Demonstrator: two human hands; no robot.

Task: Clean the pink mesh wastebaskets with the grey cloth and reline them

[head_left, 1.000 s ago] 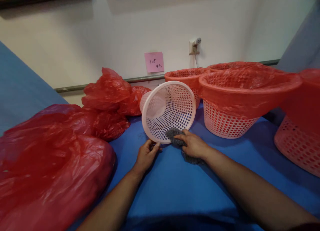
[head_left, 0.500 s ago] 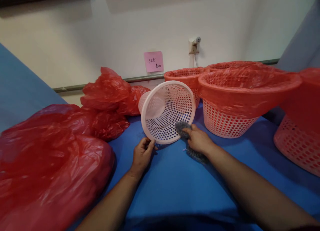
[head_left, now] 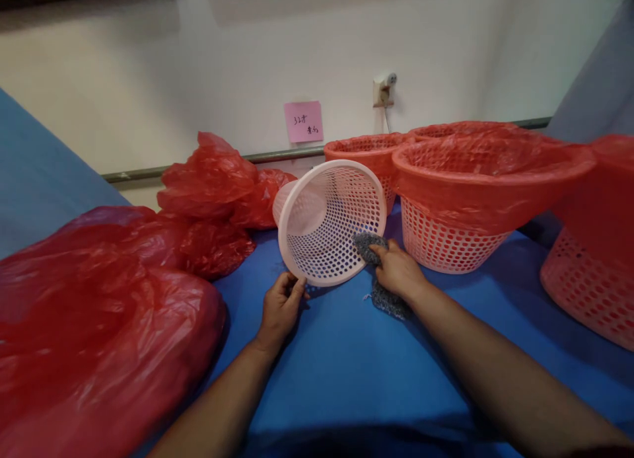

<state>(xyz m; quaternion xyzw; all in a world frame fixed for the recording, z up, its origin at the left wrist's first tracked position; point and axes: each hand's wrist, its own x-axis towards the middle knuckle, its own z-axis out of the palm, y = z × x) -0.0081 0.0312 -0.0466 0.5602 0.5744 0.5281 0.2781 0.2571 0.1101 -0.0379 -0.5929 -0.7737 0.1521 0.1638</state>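
A white perforated plastic basket [head_left: 307,213] lies tilted on its side on the blue-covered surface [head_left: 341,352], its mouth facing me. My left hand [head_left: 281,307] pinches the lower left of the basket's rim between thumb and fingers. In my right hand [head_left: 399,269] is a grey cloth [head_left: 370,248], closed in the fingers. One end of the cloth laps over the right side of the rim into the mouth, and the other hangs below the hand.
Several baskets lined with red bags, one of them a near basket [head_left: 453,240], stand to the right. Crumpled red plastic bags [head_left: 113,339] pile up on the left. Behind, the wall carries a pink note [head_left: 303,122] and a socket with a plug [head_left: 383,93].
My right hand has shifted slightly right and up along the basket's rim with the grey cloth. The left hand and the basket look the same.
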